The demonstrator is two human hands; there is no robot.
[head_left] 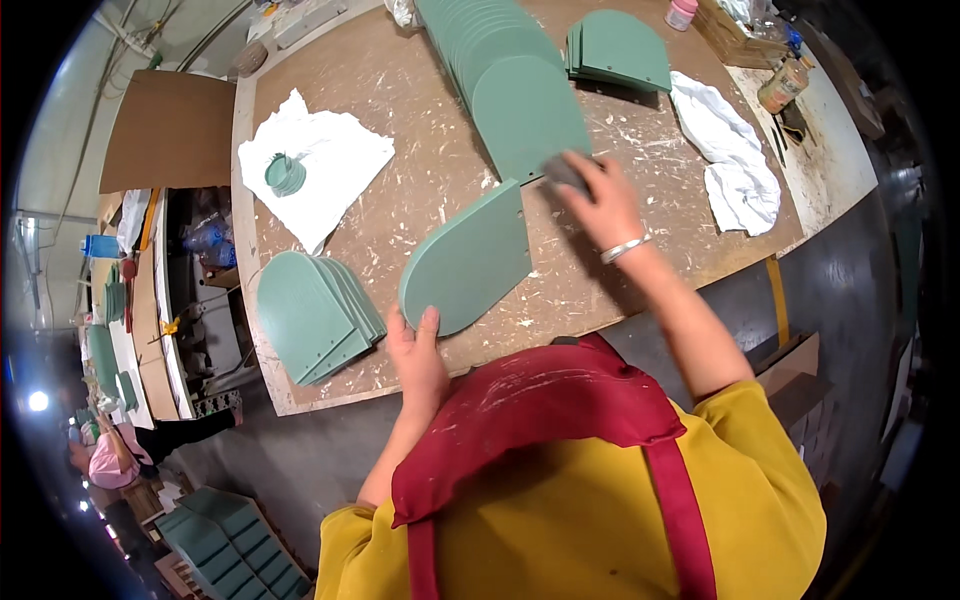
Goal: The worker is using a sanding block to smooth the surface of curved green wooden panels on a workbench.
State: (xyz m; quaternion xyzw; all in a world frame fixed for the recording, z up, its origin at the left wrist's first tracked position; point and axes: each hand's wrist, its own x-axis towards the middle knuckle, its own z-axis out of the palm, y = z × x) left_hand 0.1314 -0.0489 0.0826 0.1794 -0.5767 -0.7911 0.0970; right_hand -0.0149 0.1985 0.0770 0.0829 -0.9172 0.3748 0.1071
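Note:
My left hand [416, 345] grips the rounded end of a green panel [465, 262], thumb on its upper face. The panel is held tilted above the table, its straight end with small holes pointing away to the right. My right hand [606, 205], with a bangle at the wrist, is closed on a dark grey sanding block [567, 176], blurred by motion. The block is just beyond the panel's far corner, near the end of a long overlapping row of green panels [530, 110]; I cannot tell whether it touches either.
A fanned stack of green panels [308, 312] lies at the near left, another stack [622, 50] at the far right. White cloths [330, 150] lie on the brown table [420, 120], one under a small green container [285, 174]. A bottle [784, 85] stands at the right edge.

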